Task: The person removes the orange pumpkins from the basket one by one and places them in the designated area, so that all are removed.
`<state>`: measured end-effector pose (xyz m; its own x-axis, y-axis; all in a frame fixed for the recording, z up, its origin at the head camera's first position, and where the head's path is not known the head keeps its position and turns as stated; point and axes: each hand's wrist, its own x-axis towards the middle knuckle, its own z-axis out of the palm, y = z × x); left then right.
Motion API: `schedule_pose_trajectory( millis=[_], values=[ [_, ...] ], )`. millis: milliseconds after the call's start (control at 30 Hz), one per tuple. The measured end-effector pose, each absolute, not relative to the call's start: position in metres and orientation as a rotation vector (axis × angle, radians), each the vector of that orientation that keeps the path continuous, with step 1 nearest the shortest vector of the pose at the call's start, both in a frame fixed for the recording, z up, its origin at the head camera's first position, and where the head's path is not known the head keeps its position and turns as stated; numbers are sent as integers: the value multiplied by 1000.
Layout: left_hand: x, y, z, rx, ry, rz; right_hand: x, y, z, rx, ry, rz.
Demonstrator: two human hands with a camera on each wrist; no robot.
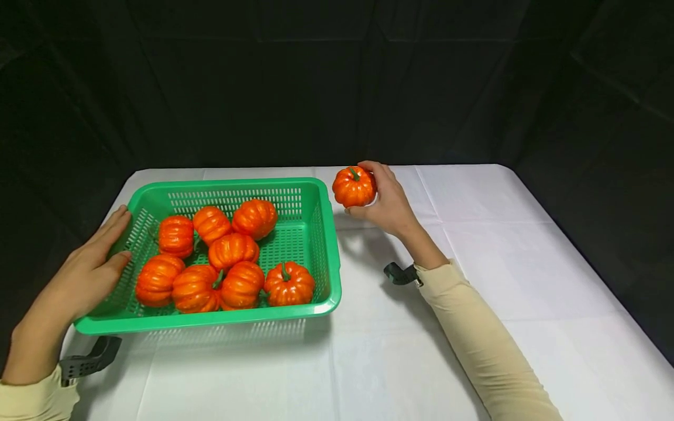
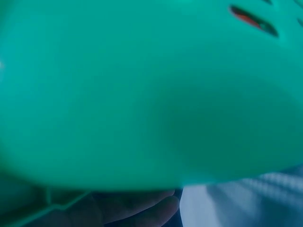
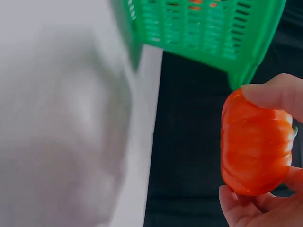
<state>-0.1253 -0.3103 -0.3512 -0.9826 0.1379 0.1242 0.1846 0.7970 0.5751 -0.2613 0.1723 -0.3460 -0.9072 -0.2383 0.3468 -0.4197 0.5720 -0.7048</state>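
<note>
My right hand [image 1: 388,202] holds a small orange pumpkin [image 1: 354,186] with a green stem, just right of the green basket [image 1: 335,263]. In the right wrist view, thumb and fingers [image 3: 277,94] grip that pumpkin [image 3: 255,144] from opposite sides, and it hangs above the white table. My left hand [image 1: 90,272] lies along the basket's left side, its fingers fairly straight and the thumb at the rim. The basket wall [image 2: 142,94] fills most of the left wrist view, with a few fingertips [image 2: 163,210] showing below it. Several more pumpkins [image 1: 233,249] lie inside the basket.
The basket stands on the left part of a table with a white cloth [image 1: 500,257]. Black curtains [image 1: 337,88] hang behind and at the sides. A bare stretch of basket floor [image 1: 284,242] shows at its right side. Each wrist wears a black camera mount [image 1: 401,273].
</note>
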Motion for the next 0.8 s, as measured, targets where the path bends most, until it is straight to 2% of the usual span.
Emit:
schedule_pose_trajectory(
  millis=[800],
  values=[
    [-124, -313, -351, -303, -2898, -952, -281, 189, -389, 420, -2801, 1227]
  ],
)
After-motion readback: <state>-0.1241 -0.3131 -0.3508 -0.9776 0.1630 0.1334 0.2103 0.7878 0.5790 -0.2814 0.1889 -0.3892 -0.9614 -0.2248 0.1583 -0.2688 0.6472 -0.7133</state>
